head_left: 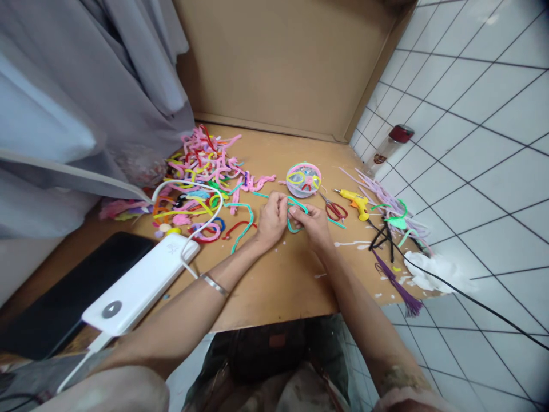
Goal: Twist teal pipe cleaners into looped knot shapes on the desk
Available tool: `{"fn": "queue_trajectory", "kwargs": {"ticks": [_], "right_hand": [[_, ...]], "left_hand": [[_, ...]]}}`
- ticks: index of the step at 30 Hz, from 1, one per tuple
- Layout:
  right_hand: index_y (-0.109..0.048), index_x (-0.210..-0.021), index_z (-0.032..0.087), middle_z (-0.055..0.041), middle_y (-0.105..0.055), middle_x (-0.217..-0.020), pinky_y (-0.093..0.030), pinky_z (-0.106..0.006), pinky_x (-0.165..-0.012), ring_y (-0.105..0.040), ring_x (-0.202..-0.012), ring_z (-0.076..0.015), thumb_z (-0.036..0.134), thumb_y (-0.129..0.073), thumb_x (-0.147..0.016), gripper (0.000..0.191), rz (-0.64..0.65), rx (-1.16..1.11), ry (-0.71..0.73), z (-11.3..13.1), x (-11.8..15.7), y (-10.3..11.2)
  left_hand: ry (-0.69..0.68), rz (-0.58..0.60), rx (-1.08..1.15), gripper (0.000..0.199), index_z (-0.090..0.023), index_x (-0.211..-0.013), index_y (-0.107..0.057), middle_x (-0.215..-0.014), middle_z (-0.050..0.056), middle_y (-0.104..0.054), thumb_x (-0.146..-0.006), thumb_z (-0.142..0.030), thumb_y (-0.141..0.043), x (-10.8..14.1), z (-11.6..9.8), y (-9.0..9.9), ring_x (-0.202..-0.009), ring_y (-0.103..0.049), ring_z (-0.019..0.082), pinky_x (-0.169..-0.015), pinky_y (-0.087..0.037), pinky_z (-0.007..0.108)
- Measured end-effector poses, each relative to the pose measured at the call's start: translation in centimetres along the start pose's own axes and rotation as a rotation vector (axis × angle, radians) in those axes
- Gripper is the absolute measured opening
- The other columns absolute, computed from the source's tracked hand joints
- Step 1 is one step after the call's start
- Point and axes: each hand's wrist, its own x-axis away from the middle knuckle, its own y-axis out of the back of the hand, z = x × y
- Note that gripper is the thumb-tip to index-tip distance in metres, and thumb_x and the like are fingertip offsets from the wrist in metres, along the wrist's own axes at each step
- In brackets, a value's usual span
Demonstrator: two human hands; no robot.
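Note:
Both hands meet above the middle of the brown table. My left hand (273,218) is closed on a teal pipe cleaner (295,201), one end of which sticks out to its left. My right hand (312,223) pinches the same bent pipe cleaner, which makes a loop between the hands; a straight teal end shows past its right side. The fingertips partly hide where the strands cross. Left of my left hand lies another bent teal pipe cleaner (252,220). Just beyond the hands stands a round clear tub (303,189) with coloured pieces on top.
Red-handled scissors (337,211) and a yellow glue gun (357,203) lie at right, near lilac pipe cleaners (398,212) and a purple tassel (398,285). A colourful heap (206,166) fills the back left. A white power bank (139,286) with a cable sits front left.

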Motion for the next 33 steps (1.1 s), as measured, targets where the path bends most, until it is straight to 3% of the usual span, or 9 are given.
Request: {"fn": "queue_trajectory", "kwargs": {"ticks": [13,18,24,33], "right_hand": [[-0.068,-0.063,0.018,0.0045,-0.056,-0.052,-0.039,-0.024,-0.051,-0.045,-0.050,-0.0091,0.039,-0.081,-0.055,0.026,-0.044,0.041,0.041,-0.8,-0.3,0.2],[-0.057,-0.051,0.019,0.0055,-0.048,-0.041,-0.030,-0.023,-0.044,-0.037,-0.042,-0.0073,0.040,-0.076,-0.057,0.029,-0.035,0.104,-0.012,-0.3,-0.3,0.6],[-0.054,-0.050,0.019,0.0046,-0.050,-0.040,-0.026,-0.022,-0.041,-0.037,-0.038,-0.0062,0.044,-0.081,-0.052,0.036,-0.010,0.064,-0.062,0.5,-0.4,1.2],[-0.063,-0.065,0.018,-0.0001,-0.066,-0.057,-0.041,-0.023,-0.050,-0.052,-0.048,-0.0091,0.044,-0.085,-0.045,0.040,-0.063,-0.002,-0.092,0.5,-0.7,1.4]], "left_hand": [[0.015,0.047,0.008,0.015,-0.021,-0.084,-0.051,-0.066,-0.002,-0.057,-0.095,-0.026,-0.043,0.5,-0.8,0.3,-0.059,-0.053,0.013,-0.061,-0.039,0.026],[0.082,0.160,0.192,0.021,-0.022,-0.085,-0.050,-0.053,-0.006,-0.054,-0.098,-0.038,-0.044,0.8,-0.9,0.4,-0.048,-0.052,0.013,-0.054,-0.040,0.024],[0.189,0.293,0.379,0.025,-0.020,-0.094,-0.050,-0.056,-0.004,-0.064,-0.091,-0.044,-0.056,0.7,-0.3,0.0,-0.046,-0.060,0.012,-0.049,-0.045,0.021],[0.264,0.166,0.427,0.021,-0.020,-0.089,-0.049,-0.055,-0.006,-0.062,-0.087,-0.038,-0.060,0.1,0.3,-0.2,-0.045,-0.060,0.011,-0.048,-0.047,0.020]]}}
